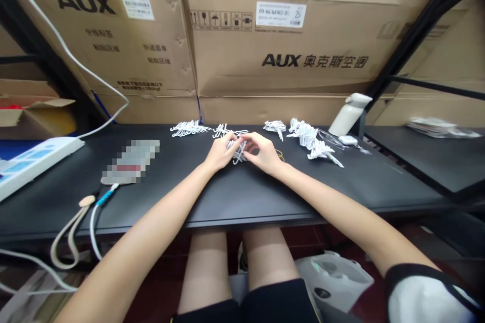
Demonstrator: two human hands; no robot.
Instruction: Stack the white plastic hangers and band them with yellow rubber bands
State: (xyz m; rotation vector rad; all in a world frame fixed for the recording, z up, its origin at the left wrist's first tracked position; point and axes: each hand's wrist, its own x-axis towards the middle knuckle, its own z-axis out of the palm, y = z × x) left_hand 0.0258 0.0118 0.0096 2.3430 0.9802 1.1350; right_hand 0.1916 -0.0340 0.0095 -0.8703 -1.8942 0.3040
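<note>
My left hand [220, 152] and my right hand [262, 152] come together over the middle of the black desk. Between them is a small bunch of thin white hooks [238, 153], gripped by the fingers of both hands and partly covered by them. A loose pile of white hooks [220, 131] lies just behind my left hand. Yellow rubber bands [280, 155] show beside my right hand, partly hidden by it. More hooks lie in a heap [189, 128] to the left, a small heap [276, 126] behind my right hand, and a long row [308, 137] on the right.
A white bottle [349, 114], glasses [330, 139] and a small white case [347, 140] stand at the right back. On the left are a blurred-out phone [131, 161] with cable and strap, and a power strip [38, 161]. Large cardboard boxes [227, 70] wall the back.
</note>
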